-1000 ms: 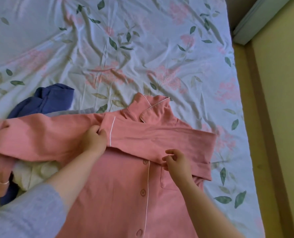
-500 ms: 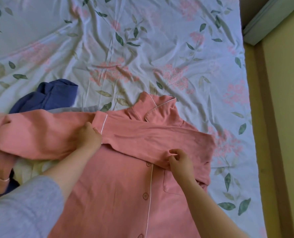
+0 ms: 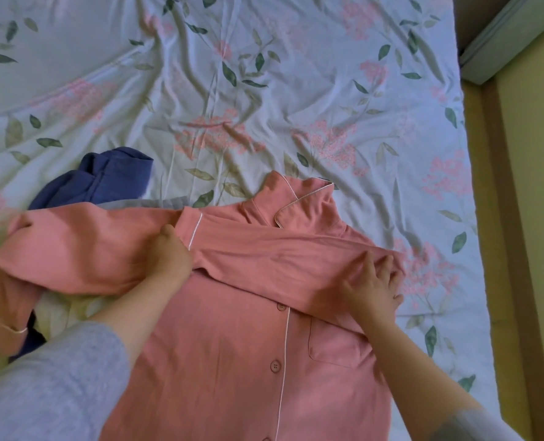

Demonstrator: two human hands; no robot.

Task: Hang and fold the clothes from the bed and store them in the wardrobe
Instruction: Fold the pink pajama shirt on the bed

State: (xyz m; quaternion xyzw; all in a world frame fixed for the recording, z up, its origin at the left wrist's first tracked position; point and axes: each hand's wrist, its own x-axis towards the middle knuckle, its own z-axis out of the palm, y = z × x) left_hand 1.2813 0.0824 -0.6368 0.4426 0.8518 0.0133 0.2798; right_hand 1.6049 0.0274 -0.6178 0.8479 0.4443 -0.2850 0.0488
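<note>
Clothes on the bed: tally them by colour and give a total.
Pink pyjama shirt: 1
Blue garment: 1
Cream garment: 1, mostly hidden under the shirt's sleeve
Grey garment: 1, only a strip shows
Total: 4 in view

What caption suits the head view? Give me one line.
On a floral bedsheet, the left hand holds the sleeve cuff of a pink pajama shirt while the right hand presses the folded sleeve flat.

You will find no legible text, label, brand, number or sign in this view. The pink pyjama shirt carries only white piping and plain buttons. The bed sheet carries only a leaf-and-flower print.
</note>
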